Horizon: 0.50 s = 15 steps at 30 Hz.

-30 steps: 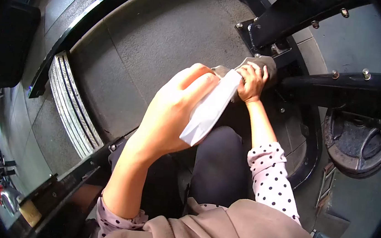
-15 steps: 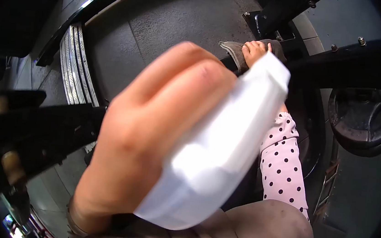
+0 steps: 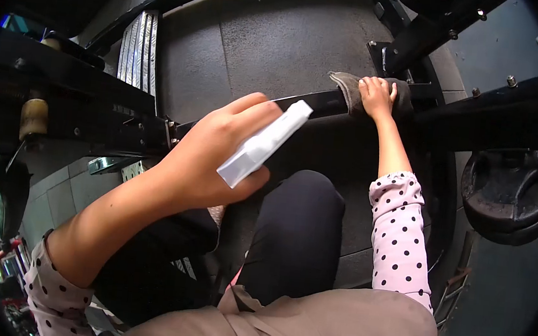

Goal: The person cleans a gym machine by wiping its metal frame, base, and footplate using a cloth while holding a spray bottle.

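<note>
My left hand (image 3: 219, 147) is wrapped round a white plastic bottle (image 3: 265, 145), which is tilted with its narrow end up and to the right. Farther off on the right, my right hand (image 3: 377, 97) presses a grey-brown cloth (image 3: 348, 88) onto a black metal beam (image 3: 317, 101). The fingers of that hand are spread and bent over the cloth. Where the cloth meets the beam is partly hidden by the hand.
Black bolted frame bars (image 3: 482, 101) run along the right. A round black weight (image 3: 509, 194) stands at the right. Ribbed metal strips (image 3: 139, 52) lie at the upper left, beside the dark floor mat (image 3: 275, 32).
My left hand came up close to the camera with the bottle, then went back down and to the left. My right hand and the cloth now rest on the beam, slightly farther right in view.
</note>
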Each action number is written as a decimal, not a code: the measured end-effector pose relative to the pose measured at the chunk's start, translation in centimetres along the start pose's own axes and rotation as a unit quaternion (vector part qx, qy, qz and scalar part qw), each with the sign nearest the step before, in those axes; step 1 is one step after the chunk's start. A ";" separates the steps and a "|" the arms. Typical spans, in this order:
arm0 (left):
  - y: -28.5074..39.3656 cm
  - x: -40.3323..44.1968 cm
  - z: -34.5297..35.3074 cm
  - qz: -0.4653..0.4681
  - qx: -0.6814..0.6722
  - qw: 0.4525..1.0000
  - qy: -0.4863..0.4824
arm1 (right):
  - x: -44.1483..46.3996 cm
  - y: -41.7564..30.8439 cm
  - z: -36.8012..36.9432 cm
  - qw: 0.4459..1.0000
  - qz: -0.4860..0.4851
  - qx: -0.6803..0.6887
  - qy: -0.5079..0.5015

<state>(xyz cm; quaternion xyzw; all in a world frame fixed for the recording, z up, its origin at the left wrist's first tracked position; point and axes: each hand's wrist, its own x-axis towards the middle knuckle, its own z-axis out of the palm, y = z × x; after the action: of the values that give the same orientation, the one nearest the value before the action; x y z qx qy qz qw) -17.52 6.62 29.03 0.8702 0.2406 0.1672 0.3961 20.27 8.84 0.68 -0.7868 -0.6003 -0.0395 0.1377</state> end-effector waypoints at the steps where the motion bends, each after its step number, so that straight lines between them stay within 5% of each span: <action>1: -0.5 -0.3 0.1 -0.006 0.008 1.000 0.003 | 0.0 0.0 0.0 1.000 -0.003 0.004 0.001; 15: -7.2 -3.4 3.8 -0.026 0.021 0.999 0.009 | 0.1 0.7 0.7 0.999 -0.013 -0.010 0.041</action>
<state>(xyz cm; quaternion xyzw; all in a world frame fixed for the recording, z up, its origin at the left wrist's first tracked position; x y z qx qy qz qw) -20.59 6.52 20.78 0.8703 0.2698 0.1601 0.3797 20.86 8.92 -0.12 -0.7783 -0.6036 -0.0792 0.1535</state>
